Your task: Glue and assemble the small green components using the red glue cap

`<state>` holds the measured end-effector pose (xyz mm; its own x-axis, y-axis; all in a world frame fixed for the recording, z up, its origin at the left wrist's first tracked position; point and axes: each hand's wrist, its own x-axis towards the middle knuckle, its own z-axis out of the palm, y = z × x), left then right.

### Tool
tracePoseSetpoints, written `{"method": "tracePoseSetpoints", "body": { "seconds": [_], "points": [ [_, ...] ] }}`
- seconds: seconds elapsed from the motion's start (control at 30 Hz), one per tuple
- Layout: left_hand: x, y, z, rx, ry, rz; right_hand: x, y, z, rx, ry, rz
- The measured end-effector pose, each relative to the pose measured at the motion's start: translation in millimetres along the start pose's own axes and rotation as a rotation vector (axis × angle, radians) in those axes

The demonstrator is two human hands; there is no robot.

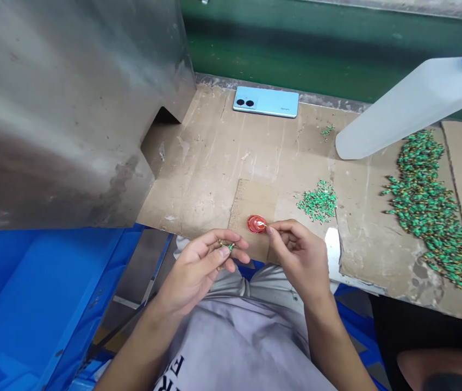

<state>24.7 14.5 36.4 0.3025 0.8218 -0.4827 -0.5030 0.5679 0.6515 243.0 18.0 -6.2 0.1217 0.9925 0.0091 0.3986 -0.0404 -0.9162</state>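
My left hand pinches a small green component with thin gold wire leads between thumb and fingers. My right hand is raised next to a small round red dish, and its fingertips pinch a thin pale item whose tip reaches into the dish. The dish sits on a small cardboard piece laid on the bench. What the right fingers hold is too small to name.
A cardboard-covered bench holds a green-and-gold component pile and a long heap. Also there are a phone and a white plastic bottle. A metal housing stands left, with a blue crate below.
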Motion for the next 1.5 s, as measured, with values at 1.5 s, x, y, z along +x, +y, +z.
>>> {"method": "tracePoseSetpoints", "body": {
  "seconds": [1.5],
  "points": [
    [4.0, -12.7, 8.5, -0.049, 0.085, -0.042, 6.0, -15.3, -7.5, 0.428, -0.021, 0.203]
  ]
}}
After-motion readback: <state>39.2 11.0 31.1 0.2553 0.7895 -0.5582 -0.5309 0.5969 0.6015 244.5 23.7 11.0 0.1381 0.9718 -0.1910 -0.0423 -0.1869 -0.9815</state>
